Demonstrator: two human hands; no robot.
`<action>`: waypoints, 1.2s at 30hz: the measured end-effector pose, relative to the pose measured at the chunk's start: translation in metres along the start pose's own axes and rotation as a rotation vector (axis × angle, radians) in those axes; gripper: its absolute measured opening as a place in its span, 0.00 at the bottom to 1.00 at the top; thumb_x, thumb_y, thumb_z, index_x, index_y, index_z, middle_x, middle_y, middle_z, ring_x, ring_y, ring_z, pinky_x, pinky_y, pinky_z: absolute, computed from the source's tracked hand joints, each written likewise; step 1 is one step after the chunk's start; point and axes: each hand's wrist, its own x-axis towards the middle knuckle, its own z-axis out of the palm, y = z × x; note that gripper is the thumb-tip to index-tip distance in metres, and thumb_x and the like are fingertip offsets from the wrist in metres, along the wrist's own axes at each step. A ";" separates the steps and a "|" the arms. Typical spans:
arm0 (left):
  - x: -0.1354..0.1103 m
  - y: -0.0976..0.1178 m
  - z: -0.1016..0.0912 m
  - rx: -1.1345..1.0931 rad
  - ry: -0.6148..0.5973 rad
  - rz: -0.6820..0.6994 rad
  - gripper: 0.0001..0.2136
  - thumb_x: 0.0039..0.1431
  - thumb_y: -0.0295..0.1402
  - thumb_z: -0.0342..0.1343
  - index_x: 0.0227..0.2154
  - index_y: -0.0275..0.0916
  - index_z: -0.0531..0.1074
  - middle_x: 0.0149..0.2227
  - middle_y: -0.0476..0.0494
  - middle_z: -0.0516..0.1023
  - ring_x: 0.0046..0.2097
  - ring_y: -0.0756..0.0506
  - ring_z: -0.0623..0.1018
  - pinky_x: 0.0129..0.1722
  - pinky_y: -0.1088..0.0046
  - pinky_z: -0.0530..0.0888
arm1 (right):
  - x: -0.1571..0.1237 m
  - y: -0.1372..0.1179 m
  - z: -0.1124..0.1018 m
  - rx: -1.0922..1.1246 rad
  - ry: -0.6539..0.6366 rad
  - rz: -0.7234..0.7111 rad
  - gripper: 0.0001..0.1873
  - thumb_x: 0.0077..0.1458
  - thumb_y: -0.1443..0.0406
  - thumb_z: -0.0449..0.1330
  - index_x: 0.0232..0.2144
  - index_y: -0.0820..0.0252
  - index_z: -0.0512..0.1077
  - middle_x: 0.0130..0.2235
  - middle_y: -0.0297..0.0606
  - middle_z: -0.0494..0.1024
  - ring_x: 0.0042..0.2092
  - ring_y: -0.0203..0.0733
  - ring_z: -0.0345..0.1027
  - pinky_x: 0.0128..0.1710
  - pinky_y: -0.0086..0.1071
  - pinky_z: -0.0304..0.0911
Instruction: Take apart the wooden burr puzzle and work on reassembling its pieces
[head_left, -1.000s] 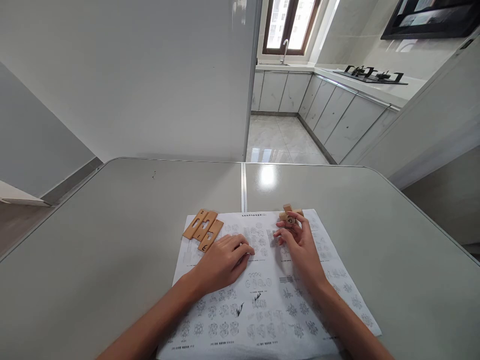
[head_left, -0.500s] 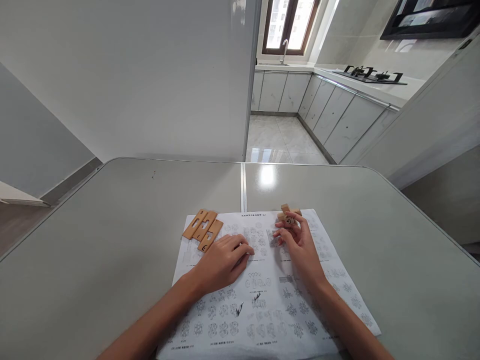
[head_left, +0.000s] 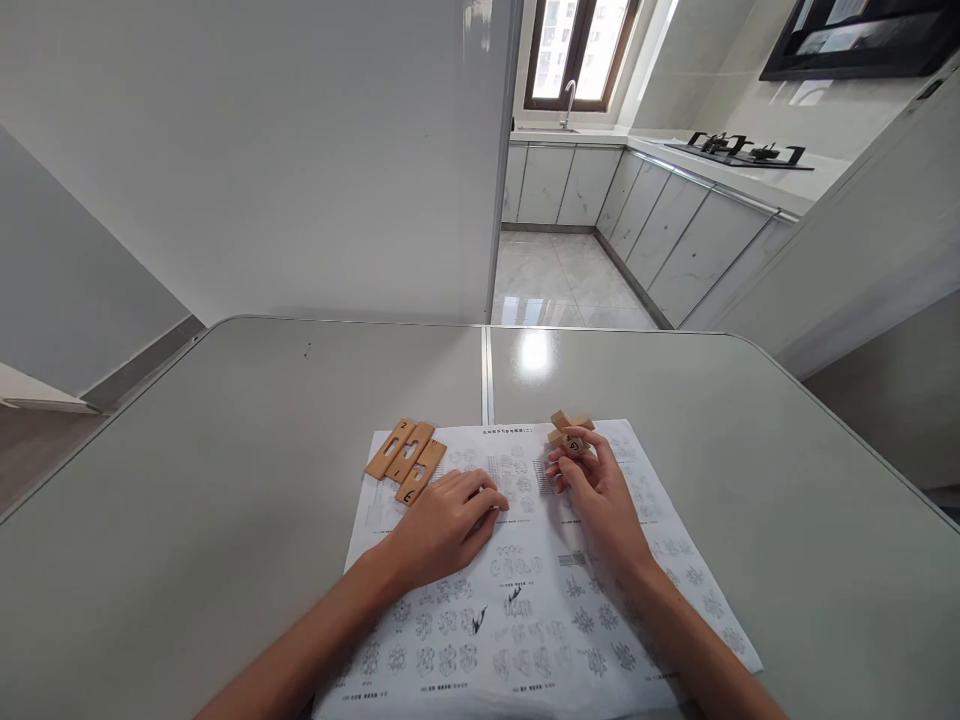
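Observation:
My right hand (head_left: 602, 492) is raised over the far right part of a printed sheet (head_left: 540, 630). Its fingers are closed on a small wooden block puzzle (head_left: 571, 424) of crossed blocks; a dark mark like a G or 6 shows on one end. The fingers partly hide it. On the middle of the sheet rests my left hand (head_left: 454, 515), palm down, with its fingers loosely bent and nothing seen in it. Just beyond it, three flat wooden pieces (head_left: 407, 455) with cut-out notches and black numbers lie side by side over the sheet's far left corner.
The sheet carries rows of small puzzle diagrams and lies on a pale grey table (head_left: 187, 560) with a seam down its middle. Past the table stand a white wall panel (head_left: 300, 170) and a kitchen with a gas hob (head_left: 742, 152) and a tap (head_left: 568, 100).
The wooden block puzzle has turned in my right hand and shifted slightly left, as the fingers moved a little. My left hand and the flat pieces have stayed put.

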 end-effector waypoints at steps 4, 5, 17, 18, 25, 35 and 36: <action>0.000 0.000 0.001 0.003 -0.005 -0.005 0.08 0.72 0.27 0.50 0.44 0.39 0.74 0.42 0.42 0.79 0.40 0.45 0.78 0.39 0.68 0.75 | 0.000 0.000 -0.001 0.005 -0.004 0.003 0.16 0.62 0.58 0.63 0.51 0.47 0.70 0.41 0.37 0.80 0.39 0.45 0.73 0.42 0.43 0.70; 0.000 -0.001 0.001 0.002 -0.008 -0.007 0.08 0.72 0.27 0.49 0.44 0.39 0.74 0.42 0.42 0.79 0.40 0.45 0.78 0.40 0.67 0.75 | -0.001 0.000 -0.001 0.005 -0.005 0.005 0.16 0.62 0.58 0.63 0.51 0.47 0.69 0.41 0.37 0.80 0.39 0.45 0.73 0.42 0.43 0.70; 0.000 -0.001 0.000 0.009 -0.014 0.002 0.08 0.72 0.27 0.49 0.44 0.39 0.73 0.42 0.41 0.79 0.39 0.45 0.78 0.39 0.67 0.74 | -0.002 -0.005 0.000 -0.036 -0.040 0.003 0.12 0.64 0.57 0.61 0.50 0.47 0.69 0.39 0.34 0.77 0.37 0.43 0.69 0.43 0.41 0.67; 0.000 0.000 0.000 0.011 -0.011 0.005 0.08 0.72 0.27 0.49 0.44 0.39 0.73 0.42 0.41 0.79 0.39 0.45 0.78 0.39 0.67 0.74 | -0.002 -0.005 0.000 -0.045 -0.049 0.000 0.13 0.64 0.56 0.61 0.50 0.47 0.69 0.37 0.33 0.76 0.36 0.42 0.68 0.42 0.40 0.67; 0.000 0.000 0.000 0.004 -0.006 0.006 0.08 0.72 0.27 0.49 0.44 0.39 0.73 0.42 0.41 0.79 0.40 0.45 0.78 0.41 0.67 0.75 | -0.005 -0.004 0.001 -0.066 -0.132 -0.033 0.15 0.64 0.52 0.62 0.49 0.49 0.70 0.30 0.31 0.74 0.33 0.43 0.67 0.37 0.39 0.64; 0.000 0.000 0.000 0.016 -0.001 0.007 0.08 0.72 0.27 0.49 0.45 0.39 0.73 0.41 0.42 0.79 0.40 0.45 0.79 0.41 0.67 0.74 | -0.009 -0.004 0.002 -0.039 -0.316 -0.054 0.14 0.65 0.50 0.62 0.46 0.49 0.71 0.27 0.30 0.73 0.31 0.43 0.66 0.36 0.38 0.62; 0.000 0.000 0.001 0.017 -0.001 0.009 0.08 0.71 0.27 0.49 0.45 0.40 0.73 0.41 0.42 0.79 0.39 0.45 0.79 0.41 0.67 0.74 | -0.010 -0.004 0.002 -0.038 -0.330 -0.057 0.14 0.65 0.50 0.62 0.45 0.49 0.71 0.26 0.30 0.72 0.31 0.42 0.66 0.36 0.37 0.62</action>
